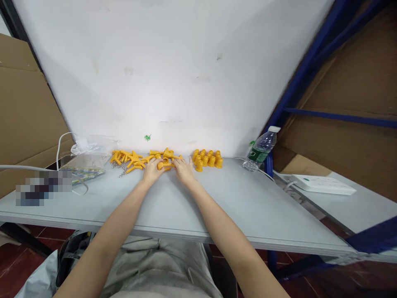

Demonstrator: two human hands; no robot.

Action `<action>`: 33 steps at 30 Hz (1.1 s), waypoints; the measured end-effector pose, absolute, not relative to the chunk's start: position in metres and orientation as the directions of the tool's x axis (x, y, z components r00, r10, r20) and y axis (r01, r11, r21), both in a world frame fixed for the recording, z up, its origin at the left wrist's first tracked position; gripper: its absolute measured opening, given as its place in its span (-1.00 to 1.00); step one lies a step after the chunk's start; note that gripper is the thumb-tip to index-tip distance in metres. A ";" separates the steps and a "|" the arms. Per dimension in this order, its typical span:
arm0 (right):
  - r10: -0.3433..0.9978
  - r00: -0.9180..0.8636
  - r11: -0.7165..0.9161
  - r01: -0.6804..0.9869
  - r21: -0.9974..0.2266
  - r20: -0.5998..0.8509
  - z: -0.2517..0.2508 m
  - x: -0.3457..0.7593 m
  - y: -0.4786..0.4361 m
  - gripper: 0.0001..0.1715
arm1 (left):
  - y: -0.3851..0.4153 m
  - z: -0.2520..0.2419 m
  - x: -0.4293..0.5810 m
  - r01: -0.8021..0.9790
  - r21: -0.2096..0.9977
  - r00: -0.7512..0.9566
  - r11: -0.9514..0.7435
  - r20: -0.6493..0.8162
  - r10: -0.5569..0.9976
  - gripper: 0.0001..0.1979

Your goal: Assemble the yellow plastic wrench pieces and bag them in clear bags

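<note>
Both hands meet at the back middle of the grey table, around a yellow plastic piece (166, 165) with a rounded end. My left hand (151, 171) is closed on its left end. The fingers of my right hand (185, 171) pinch its right end. Just behind them lie more loose yellow plastic parts (168, 153), partly hidden by the fingers. Left of my left hand is a pile of yellow branched pieces (133, 158) with small metal chains (123, 166). To the right of my right hand, several yellow cup-shaped pieces (211, 161) stand in rows.
A white wall panel (198, 82) rises behind the table (242, 207). At left are clear plastic bags (96, 145), a white cable (58, 149) and a pixelated item (43, 188). At right, a water bottle (262, 148) leans near a blue post, with a white power strip (322, 184) beyond.
</note>
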State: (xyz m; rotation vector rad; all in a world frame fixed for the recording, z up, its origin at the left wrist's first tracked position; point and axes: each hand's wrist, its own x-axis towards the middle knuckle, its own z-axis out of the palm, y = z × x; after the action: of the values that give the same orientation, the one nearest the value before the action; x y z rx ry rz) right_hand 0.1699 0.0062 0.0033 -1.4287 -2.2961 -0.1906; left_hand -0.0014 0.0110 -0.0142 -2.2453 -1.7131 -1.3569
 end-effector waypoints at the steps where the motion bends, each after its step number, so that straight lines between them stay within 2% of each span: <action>1: 0.821 -0.375 0.458 0.883 -0.104 0.431 0.003 0.170 0.006 -0.50 | 0.011 -0.014 -0.001 0.787 0.470 0.024 -0.401 0.625 0.780 -0.72; 15: 0.737 -0.295 0.428 0.900 -0.081 0.608 0.011 0.170 0.002 -0.61 | 0.010 -0.011 0.002 0.757 0.506 0.001 -0.414 0.632 0.775 -0.76; 22: 0.733 -0.272 0.428 0.896 -0.113 0.624 0.011 0.172 0.003 -0.60 | 0.008 -0.010 0.005 0.760 0.515 -0.005 -0.396 0.614 0.789 -0.74; 29: 0.706 -0.251 0.383 0.922 -0.058 0.662 0.013 0.175 0.006 -0.64 | 0.005 -0.005 0.005 0.765 0.534 -0.008 -0.359 0.566 0.824 -0.75; 33: 0.648 -0.158 0.367 0.922 -0.125 0.745 0.010 0.187 0.014 -0.69 | 0.003 -0.003 0.004 0.771 0.555 -0.024 -0.311 0.513 0.858 -0.74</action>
State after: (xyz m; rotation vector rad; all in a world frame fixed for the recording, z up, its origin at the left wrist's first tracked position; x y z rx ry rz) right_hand 0.1865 0.0144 0.0103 -1.3622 -1.8921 -0.4707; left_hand 0.0039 0.0034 -0.0030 -2.2653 -1.9009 -1.3404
